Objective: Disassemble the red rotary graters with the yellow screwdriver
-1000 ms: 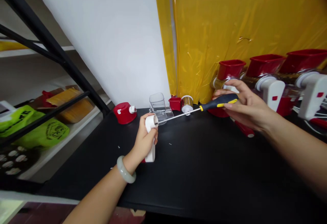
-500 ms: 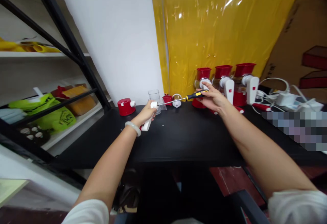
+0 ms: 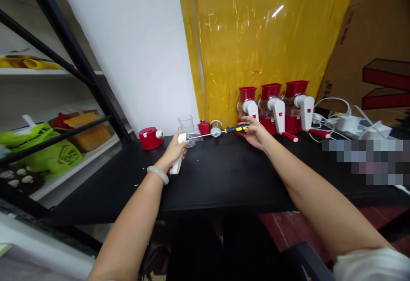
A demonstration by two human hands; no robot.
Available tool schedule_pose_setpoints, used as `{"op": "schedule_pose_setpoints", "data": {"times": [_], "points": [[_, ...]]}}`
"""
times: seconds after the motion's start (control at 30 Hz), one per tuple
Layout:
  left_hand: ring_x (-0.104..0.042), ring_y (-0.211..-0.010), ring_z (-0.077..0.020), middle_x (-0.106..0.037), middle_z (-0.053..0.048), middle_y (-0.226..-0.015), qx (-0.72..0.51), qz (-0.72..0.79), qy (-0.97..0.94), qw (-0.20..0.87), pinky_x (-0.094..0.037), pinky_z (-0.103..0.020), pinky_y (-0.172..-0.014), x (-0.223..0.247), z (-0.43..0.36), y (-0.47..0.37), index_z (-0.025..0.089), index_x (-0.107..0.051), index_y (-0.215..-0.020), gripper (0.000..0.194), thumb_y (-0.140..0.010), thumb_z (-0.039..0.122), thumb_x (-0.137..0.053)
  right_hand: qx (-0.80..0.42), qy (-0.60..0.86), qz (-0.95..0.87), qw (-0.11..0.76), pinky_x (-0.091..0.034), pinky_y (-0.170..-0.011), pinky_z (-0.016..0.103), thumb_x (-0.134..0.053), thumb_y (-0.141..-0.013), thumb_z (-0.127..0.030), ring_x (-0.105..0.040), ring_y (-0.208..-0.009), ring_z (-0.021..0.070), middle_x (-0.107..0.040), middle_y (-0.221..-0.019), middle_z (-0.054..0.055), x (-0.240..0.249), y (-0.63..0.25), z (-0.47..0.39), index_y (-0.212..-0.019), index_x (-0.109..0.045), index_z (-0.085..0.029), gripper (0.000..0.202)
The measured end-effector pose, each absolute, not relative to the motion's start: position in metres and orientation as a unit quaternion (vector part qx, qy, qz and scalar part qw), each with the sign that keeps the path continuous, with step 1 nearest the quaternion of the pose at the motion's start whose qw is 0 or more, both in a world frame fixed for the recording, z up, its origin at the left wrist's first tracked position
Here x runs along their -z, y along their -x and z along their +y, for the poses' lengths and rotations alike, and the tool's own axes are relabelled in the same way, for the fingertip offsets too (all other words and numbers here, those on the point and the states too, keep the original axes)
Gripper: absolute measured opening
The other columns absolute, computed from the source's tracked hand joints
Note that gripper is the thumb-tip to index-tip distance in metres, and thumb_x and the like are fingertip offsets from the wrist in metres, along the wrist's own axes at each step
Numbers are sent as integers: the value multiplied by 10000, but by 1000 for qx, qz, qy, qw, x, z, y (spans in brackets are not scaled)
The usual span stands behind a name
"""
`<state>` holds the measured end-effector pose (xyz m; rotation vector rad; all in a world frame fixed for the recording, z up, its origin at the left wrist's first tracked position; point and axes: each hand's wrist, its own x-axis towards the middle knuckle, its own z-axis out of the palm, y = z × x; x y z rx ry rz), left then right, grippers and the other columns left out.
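Observation:
A white crank handle (image 3: 176, 166) is gripped in my left hand (image 3: 174, 149), its round end facing right. My right hand (image 3: 255, 133) has its fingers round the black and yellow handle of a screwdriver (image 3: 237, 129). The metal shaft points left, and its tip meets the round end of the crank handle. Behind the shaft stand a clear plastic part (image 3: 186, 124), a small red part (image 3: 204, 127) and a round white and metal part (image 3: 215, 128). A red base (image 3: 150, 139) sits left of my left hand.
Three red and white grinders (image 3: 271, 106) stand at the back right, beside white cables and adapters (image 3: 348, 122). Shelves with a green bag (image 3: 60, 153) are at the left. The black table (image 3: 221, 178) bears tiny white bits. A carton (image 3: 358, 46) leans at the right.
The camera view has shifted slightly. My right hand is now a bit lower beside the grinders, still with the screwdriver against the part in my left hand.

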<state>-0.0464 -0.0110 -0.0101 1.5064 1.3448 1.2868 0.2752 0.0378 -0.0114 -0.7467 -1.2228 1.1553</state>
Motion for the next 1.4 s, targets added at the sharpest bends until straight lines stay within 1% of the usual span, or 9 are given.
{"op": "schedule_pose_setpoints", "data": {"times": [0.13, 0.27, 0.53, 0.77, 0.93, 1.03, 1.17, 1.27, 1.4], "points": [[-461, -460, -90, -468, 68, -671, -497, 518, -595, 362, -335, -159, -388, 11, -12, 43, 232, -452, -1154, 483, -687, 152, -547, -512, 344, -533, 580, -534, -634, 368, -614, -813, -561, -636, -690, 210, -653, -757, 46, 19, -277, 39, -898, -592, -235, 338], [-449, -445, -93, -463, 79, -639, -491, 523, -603, 350, -337, -162, -388, 11, -12, 47, 234, -452, -1159, 490, -683, 155, -544, -491, 372, -548, 565, -412, -484, 291, -729, -769, -542, -480, -468, 142, -499, -525, -24, 30, -276, 45, -740, -597, -209, 359], [-448, -446, -99, -464, 81, -614, -481, 536, -608, 335, -338, -166, -388, 13, -11, 49, 225, -464, -1173, 495, -690, 151, -540, -518, 302, -532, 598, -543, -789, 363, -742, -704, -408, -661, -845, 183, -648, -848, -15, 20, -275, 41, -988, -582, -292, 346], [-467, -441, -106, -463, 86, -588, -473, 541, -620, 316, -375, -176, -401, 13, -12, 51, 222, -456, -1201, 487, -724, 181, -540, -504, 347, -543, 575, -411, -496, 287, -739, -765, -559, -486, -455, 135, -509, -501, -20, 31, -275, 47, -679, -576, -205, 400], [-469, -447, -111, -463, 84, -580, -469, 554, -619, 299, -387, -180, -403, 14, -10, 52, 221, -457, -1203, 482, -729, 189, -534, -521, 287, -528, 607, -517, -696, 301, -816, -623, -348, -641, -723, 153, -680, -800, -27, 21, -273, 39, -871, -602, -260, 339], [-455, -436, -102, -463, 88, -585, -461, 545, -628, 310, -368, -171, -400, 17, -7, 51, 219, -449, -1211, 503, -719, 193, -550, -547, 254, -516, 609, -548, -813, 380, -713, -703, -455, -684, -896, 198, -727, -969, 24, 14, -275, 36, -960, -608, -278, 329], [-452, -434, -108, -453, 91, -575, -453, 542, -636, 313, -364, -176, -402, 19, -6, 52, 215, -444, -1227, 503, -735, 210, -548, -544, 324, -519, 574, -530, -590, 358, -559, -846, -622, -640, -611, 202, -702, -706, 84, 16, -276, 41, -843, -667, -207, 429], [-465, -457, -110, -463, 81, -602, -448, 553, -637, 297, -382, -184, -417, 17, -8, 53, 219, -452, -1251, 496, -762, 221, -538, -528, 343, -536, 563, -416, -458, 279, -730, -777, -500, -505, -454, 135, -633, -565, 38, 19, -277, 43, -749, -671, -188, 319], [-472, -467, -108, -456, 82, -601, -452, 559, -630, 292, -374, -174, -426, 16, -11, 52, 219, -457, -1248, 485, -770, 223, -540, -528, 296, -536, 588, -508, -633, 275, -823, -639, -306, -643, -711, 148, -708, -835, -9, 13, -280, 35, -956, -663, -264, 357]]}}
